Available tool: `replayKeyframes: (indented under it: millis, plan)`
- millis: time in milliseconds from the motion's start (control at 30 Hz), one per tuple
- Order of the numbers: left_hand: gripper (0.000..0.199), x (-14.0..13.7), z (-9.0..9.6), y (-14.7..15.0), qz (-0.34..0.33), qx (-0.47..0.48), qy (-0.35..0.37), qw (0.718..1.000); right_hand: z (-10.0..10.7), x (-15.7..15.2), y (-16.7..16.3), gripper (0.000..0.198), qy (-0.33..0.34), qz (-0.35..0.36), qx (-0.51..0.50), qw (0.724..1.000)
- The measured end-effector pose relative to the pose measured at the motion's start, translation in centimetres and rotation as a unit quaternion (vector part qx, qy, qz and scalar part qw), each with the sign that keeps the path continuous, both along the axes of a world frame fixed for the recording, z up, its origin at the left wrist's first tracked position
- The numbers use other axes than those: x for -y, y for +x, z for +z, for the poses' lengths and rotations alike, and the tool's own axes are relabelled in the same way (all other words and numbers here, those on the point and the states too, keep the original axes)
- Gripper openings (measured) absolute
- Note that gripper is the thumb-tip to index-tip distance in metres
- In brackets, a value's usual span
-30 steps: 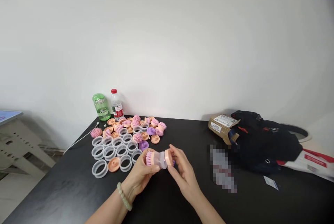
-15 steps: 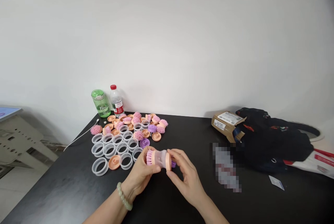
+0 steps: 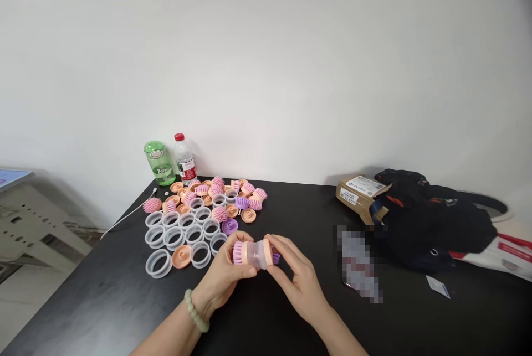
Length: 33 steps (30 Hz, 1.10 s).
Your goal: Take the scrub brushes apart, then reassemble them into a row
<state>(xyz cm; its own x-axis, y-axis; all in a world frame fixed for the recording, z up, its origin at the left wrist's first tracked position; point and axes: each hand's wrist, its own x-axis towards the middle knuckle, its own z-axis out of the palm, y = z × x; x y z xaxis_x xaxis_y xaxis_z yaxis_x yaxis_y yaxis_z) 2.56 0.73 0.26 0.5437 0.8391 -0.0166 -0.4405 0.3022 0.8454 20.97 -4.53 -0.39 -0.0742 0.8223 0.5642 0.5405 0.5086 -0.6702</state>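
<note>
Between my hands, above the table's front part, I hold a small scrub brush (image 3: 256,254) lying sideways, with pink bristles and a peach collar at its left end. Its middle is a clear plastic ring, and a peach disc sits at the right end. My left hand (image 3: 228,267) wraps the bristle end, thumb along the near side. The fingertips and thumb of my right hand (image 3: 297,275) pinch the peach disc. Some purple bristles (image 3: 276,256) show just beyond the disc, partly behind my right fingers.
Several clear rings (image 3: 158,263), peach discs (image 3: 182,256) and pink bristle heads (image 3: 152,205) lie left on the black table (image 3: 103,289). Behind stand a green container (image 3: 160,165) and a red-capped bottle (image 3: 185,162). Rightward are a cardboard box (image 3: 361,198), a black bag (image 3: 440,228) and a card (image 3: 438,286).
The peach disc at the right end has tilted slightly, and more purple bristles show beyond it. Both hands keep their grip at nearly the same place. The view has shifted a little.
</note>
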Motion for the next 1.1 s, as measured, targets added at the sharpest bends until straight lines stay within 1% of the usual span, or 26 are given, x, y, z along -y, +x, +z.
replayKeyframes:
  millis: [233, 533, 667, 833, 1100]
  plan:
    - [0.054, -0.1, -0.1, 0.0, 0.002, -0.007, 0.003, 1.0, 0.4, 0.0, 0.0, 0.037, 0.003, -0.003, -0.005, 1.0]
    - [0.053, 0.1, 0.0, 0.1, 0.006, -0.022, -0.014, 1.0, 0.7, -0.2, 0.1, 0.038, 0.002, 0.016, -0.023, 1.0]
    - [0.05, 0.1, -0.1, 0.0, -0.008, -0.028, -0.034, 0.999, 1.0, -0.2, 0.1, 0.037, 0.013, 0.018, -0.034, 0.999]
    - [0.046, 0.0, -0.4, -0.1, -0.023, -0.031, -0.037, 0.999, 1.3, -0.3, 0.4, 0.038, 0.037, 0.036, -0.024, 0.998]
    - [0.057, 0.0, -1.0, 0.0, -0.041, -0.022, -0.045, 0.998, 1.8, -0.2, 0.7, 0.04, 0.066, 0.056, 0.009, 0.996]
